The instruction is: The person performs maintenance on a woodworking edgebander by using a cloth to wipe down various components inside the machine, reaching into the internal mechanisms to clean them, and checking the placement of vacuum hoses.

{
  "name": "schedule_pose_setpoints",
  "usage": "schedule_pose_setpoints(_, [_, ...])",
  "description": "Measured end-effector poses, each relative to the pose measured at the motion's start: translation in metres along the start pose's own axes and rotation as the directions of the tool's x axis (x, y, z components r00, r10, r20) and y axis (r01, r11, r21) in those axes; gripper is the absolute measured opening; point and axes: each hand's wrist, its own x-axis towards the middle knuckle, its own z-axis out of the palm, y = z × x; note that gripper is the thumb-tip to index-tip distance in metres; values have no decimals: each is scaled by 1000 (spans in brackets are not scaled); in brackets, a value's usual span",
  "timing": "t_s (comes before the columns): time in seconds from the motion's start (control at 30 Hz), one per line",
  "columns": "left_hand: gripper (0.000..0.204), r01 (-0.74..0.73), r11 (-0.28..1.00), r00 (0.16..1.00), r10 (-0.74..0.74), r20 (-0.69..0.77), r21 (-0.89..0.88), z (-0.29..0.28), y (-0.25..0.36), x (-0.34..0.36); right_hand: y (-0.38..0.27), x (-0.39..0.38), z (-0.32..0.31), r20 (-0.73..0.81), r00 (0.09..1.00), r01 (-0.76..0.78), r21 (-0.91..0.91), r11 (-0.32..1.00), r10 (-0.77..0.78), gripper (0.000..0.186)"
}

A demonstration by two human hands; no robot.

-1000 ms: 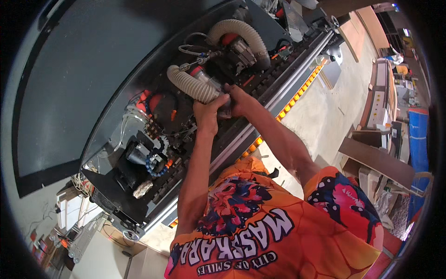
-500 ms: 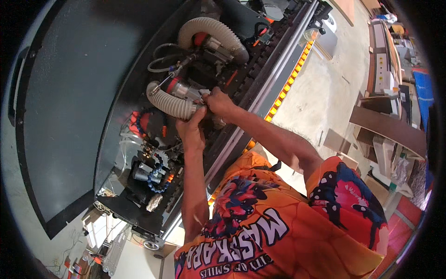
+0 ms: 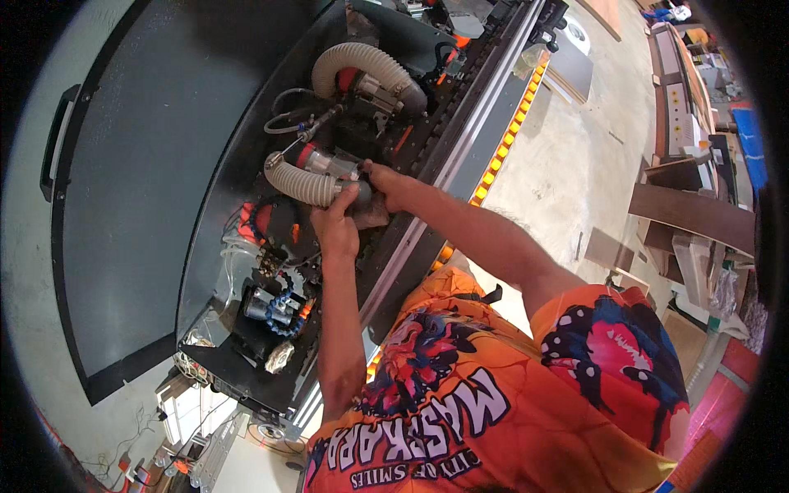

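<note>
Inside the machine, my left hand is closed around the lower end of a pale ribbed hose, its thumb lying along the hose by a grey end fitting. My right hand reaches in beside it with fingers curled at the tip of a silver cylindrical motor with a red band. What those fingers pinch is hidden. A crumpled translucent plastic piece hangs just below the hands. Farther in, a second ribbed hose arches over another metal unit.
A large dark raised cover stands on the left. Blue segmented coolant tubes surround a unit at the machine's near end. A rail with yellow rollers runs along the right side. Wooden boards lie beyond the pale floor.
My view has shifted slightly. My right hand has drawn a little away from the left, and the hose's grey end fitting and the plastic piece show more clearly. The left hand keeps its hold.
</note>
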Motion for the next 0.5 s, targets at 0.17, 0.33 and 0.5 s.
schedule_pose_setpoints(0.17, [39,75,997,996,-74,55,-23,9,-1,5,-51,-40,-74,708,652,599,-700,-388,-271,25])
schedule_pose_setpoints(0.33, [48,53,996,998,-49,-50,73,2,9,-2,-119,-138,-31,765,162,183,-644,-743,-623,61])
schedule_pose_setpoints(0.5, [55,-1,999,1000,1,-3,53,0,-3,-1,-106,-75,-53,739,657,203,-366,-908,-150,48])
